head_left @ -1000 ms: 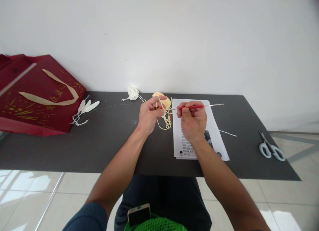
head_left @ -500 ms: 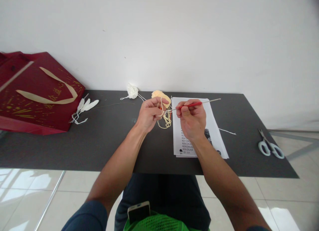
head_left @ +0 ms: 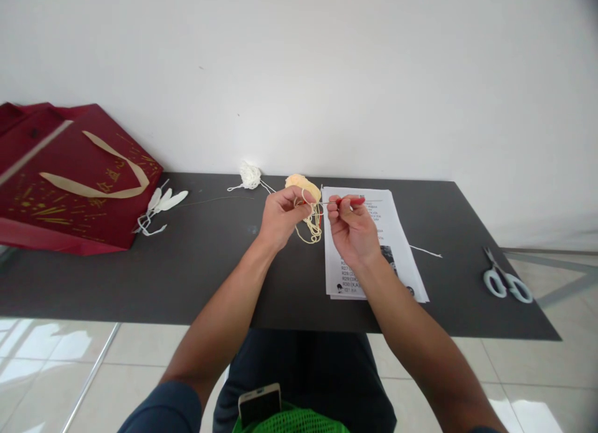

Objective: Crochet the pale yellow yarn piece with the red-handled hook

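Between finger and thumb, my right hand (head_left: 354, 228) grips the red handle of a crochet hook (head_left: 351, 201). The thin metal shaft points left to the fingertips of my left hand (head_left: 283, 216), which pinches cream yarn (head_left: 312, 228). A strand loops over the left index finger, and loose coils hang below. Whether the hook tip sits inside a loop is too small to tell. Just behind my left hand lies the peach-cream yarn ball (head_left: 303, 185). Printed sheets (head_left: 337, 246) lie beneath my right hand, partly covered by it.
White yarn ball (head_left: 250, 175) stands by the wall. On the left are white crocheted pieces (head_left: 161, 199) with loose tails beside a dark red paper bag (head_left: 88, 177). Scissors (head_left: 507, 278) lie at the right of the dark table (head_left: 210, 283). A phone (head_left: 260, 405) rests at my lap.
My right hand has turned, so the hook's far metal end no longer shows to the right. Both hands remain close together, and the view has shifted slightly.
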`<state>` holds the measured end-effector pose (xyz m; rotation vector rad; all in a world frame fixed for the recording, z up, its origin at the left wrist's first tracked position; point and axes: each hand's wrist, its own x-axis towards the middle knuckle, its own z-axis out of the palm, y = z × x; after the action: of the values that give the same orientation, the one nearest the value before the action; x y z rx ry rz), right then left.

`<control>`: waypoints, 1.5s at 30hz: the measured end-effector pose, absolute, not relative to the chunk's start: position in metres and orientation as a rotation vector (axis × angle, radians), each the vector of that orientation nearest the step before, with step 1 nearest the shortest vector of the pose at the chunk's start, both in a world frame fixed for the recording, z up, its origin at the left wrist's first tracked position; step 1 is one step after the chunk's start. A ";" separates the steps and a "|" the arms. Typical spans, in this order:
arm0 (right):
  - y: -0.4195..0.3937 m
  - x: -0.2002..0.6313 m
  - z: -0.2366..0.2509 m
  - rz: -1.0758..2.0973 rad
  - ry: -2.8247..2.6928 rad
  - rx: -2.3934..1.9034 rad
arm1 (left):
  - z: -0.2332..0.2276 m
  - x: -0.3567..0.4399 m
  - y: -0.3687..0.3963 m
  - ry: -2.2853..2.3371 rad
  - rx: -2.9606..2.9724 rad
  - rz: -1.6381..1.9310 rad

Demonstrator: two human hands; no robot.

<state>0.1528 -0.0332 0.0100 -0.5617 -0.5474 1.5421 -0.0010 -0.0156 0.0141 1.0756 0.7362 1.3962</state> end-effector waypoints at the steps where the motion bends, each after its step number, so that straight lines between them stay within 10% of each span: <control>1: -0.033 0.152 0.010 1.541 -0.525 -0.563 | 0.012 0.000 -0.015 0.753 1.112 1.420; 45: -0.029 0.136 -0.006 1.322 -0.722 -0.740 | 0.006 0.012 -0.017 0.923 1.216 1.417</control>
<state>0.1363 -0.0291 -0.0058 -0.7404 -0.7222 1.3224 0.0120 -0.0166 0.0060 1.2165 0.9229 1.4169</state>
